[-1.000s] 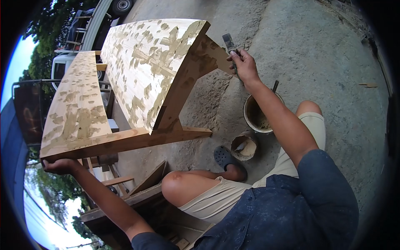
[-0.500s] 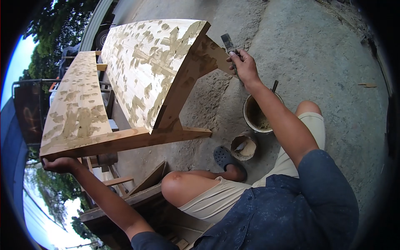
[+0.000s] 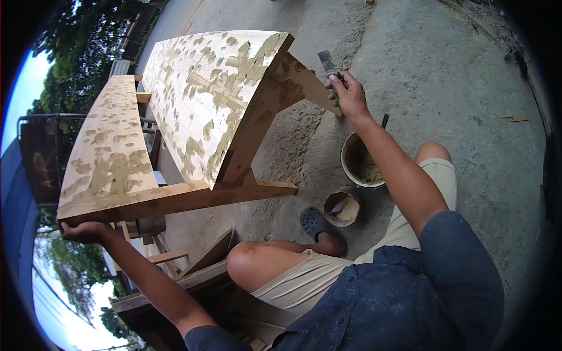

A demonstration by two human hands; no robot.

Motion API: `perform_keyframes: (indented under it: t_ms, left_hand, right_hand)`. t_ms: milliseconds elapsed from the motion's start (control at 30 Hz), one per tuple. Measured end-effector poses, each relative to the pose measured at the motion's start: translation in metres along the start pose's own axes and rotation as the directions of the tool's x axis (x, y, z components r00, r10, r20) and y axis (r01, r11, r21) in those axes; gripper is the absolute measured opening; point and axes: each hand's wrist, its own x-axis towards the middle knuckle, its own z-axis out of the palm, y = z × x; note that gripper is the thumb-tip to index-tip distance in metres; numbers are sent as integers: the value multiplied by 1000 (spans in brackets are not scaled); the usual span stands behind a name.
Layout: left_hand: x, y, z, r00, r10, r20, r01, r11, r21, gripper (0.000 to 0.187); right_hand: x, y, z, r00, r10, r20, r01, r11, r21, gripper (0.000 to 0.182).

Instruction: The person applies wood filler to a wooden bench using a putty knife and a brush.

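Note:
A pale wooden bench with a wide board and a narrower board fills the left half, dabbed all over with brownish filler. My left hand is closed around the lower left corner of its frame; the fingertips are partly hidden behind the wood. In my right hand is a putty knife, gripped by the handle with its blade pointing up and away. That hand is just right of the bench's end leg, apart from the wide board.
A round pot with filler and a stick handle stands under my right forearm. Beside my shoe is a smaller container of pale powder with a scoop-like thing. Wooden pieces lie by my left knee. Rough concrete surrounds me.
My right hand and the putty knife have shifted slightly right and down. My left hand stays on the bench corner. A vehicle behind the bench has gone from view.

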Motion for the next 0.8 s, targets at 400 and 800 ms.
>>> perform_keyframes:
  t_ms: [400, 800]
  left_hand:
    - [-3, 6, 1, 1000, -19, -17, 21, 996, 87, 52]
    - [-2, 3, 0, 1000, -1, -8, 1, 1000, 31, 49]
  right_hand:
    - [3, 12, -14, 999, 25, -40, -28, 997, -75, 19]
    - [0, 13, -16, 998, 46, -43, -50, 993, -108, 19]
